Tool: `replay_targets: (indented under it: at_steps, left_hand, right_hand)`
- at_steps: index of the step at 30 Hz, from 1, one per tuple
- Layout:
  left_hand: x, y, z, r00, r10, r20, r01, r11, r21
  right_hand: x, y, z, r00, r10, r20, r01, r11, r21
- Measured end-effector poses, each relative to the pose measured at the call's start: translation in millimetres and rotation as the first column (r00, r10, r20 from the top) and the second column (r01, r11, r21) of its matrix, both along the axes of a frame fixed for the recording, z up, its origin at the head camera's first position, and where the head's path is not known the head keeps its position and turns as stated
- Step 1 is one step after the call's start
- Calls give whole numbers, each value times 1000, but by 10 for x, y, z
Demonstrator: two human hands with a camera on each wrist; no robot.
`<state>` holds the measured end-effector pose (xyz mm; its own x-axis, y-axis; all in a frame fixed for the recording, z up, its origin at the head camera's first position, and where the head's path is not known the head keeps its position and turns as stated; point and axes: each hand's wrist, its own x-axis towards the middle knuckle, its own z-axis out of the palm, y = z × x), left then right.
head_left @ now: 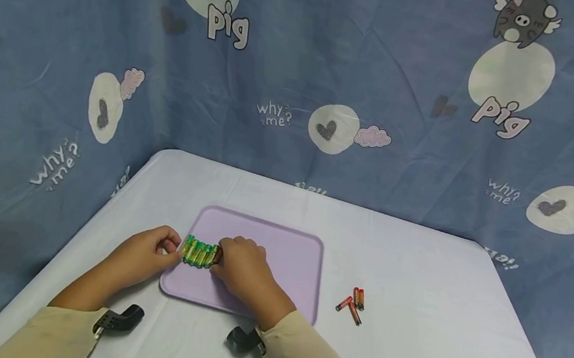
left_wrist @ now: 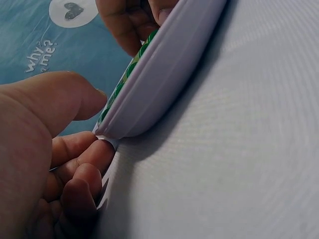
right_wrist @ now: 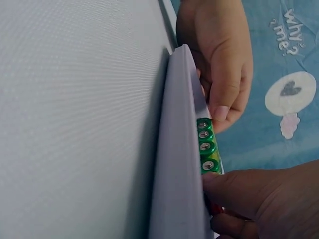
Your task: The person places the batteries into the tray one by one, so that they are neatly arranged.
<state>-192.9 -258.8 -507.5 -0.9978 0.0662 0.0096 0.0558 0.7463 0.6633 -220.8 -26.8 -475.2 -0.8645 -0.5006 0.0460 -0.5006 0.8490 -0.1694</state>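
Observation:
A row of several green-and-yellow batteries [head_left: 199, 253] lies side by side on the left part of a lilac tray [head_left: 283, 261]. My left hand [head_left: 142, 257] is at the row's left end, its thumb by the outermost battery and its other fingers loosely bent beside the tray's edge. At the right end, my right hand [head_left: 247, 272] pinches a red-and-dark battery [head_left: 217, 255] against the row, mostly covered by the fingers. In the right wrist view, the green battery ends [right_wrist: 205, 147] show between both hands, with some red below the right thumb.
Several loose red-and-black batteries [head_left: 356, 305] lie on the white tablecloth [head_left: 415, 264] right of the tray. A blue printed curtain [head_left: 278, 71] hangs behind the table. The tray has a low raised rim [right_wrist: 182, 124].

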Motion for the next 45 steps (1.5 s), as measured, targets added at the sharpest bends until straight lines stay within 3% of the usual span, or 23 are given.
replay_targets:
  at_steps: [14,21,34,45]
  left_hand:
    - [11,7,13,1000,1,-5,-1,1000,1]
    - [-2,31,38,1000,-4,5,4,1000,4]
    - [9,9,-7,1000,-2,27,3,1000,-7]
    - [7,19,15,1000,10,26,-10,1000,-6]
  right_hand:
    - [24,79,0,999,-31,20,31,999,-12]
    - [42,192,51,997,-24,71,26,999,-28]
    - [90,477,88,996,-27,89,34,996,-82]
    - [53,913,170,995,-43,94,60,980,-188]
